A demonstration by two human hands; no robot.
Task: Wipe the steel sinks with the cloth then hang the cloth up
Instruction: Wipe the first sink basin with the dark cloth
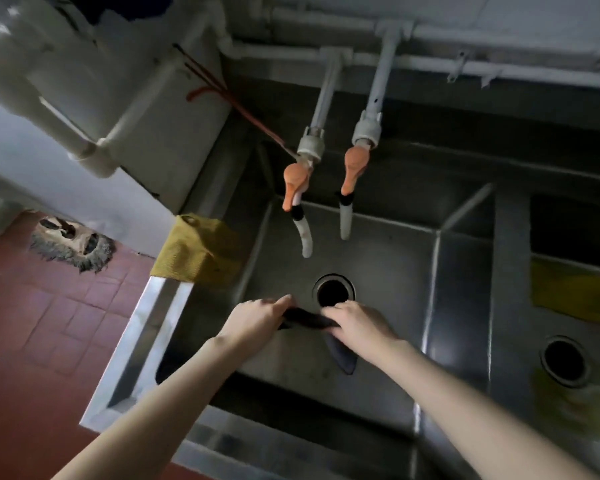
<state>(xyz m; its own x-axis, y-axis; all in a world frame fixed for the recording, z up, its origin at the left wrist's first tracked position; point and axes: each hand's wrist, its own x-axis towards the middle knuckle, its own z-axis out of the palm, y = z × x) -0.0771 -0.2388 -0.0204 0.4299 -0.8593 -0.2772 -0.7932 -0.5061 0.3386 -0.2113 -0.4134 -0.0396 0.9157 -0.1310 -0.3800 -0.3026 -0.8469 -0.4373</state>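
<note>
Both left grip [257, 317] and right grip [355, 323] clamped on cloth [305, 321], cloth between them, over sink [378, 265]

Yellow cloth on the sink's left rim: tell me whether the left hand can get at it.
Probably yes. The yellow cloth lies on the rim just beyond the left hand, with nothing between them; but that hand grips the dark cloth and would have to release it first.

Dim light; red tiled floor [32, 323], white wall [174, 109], white pipes [465, 34], mop head [71, 244] on floor.
</note>
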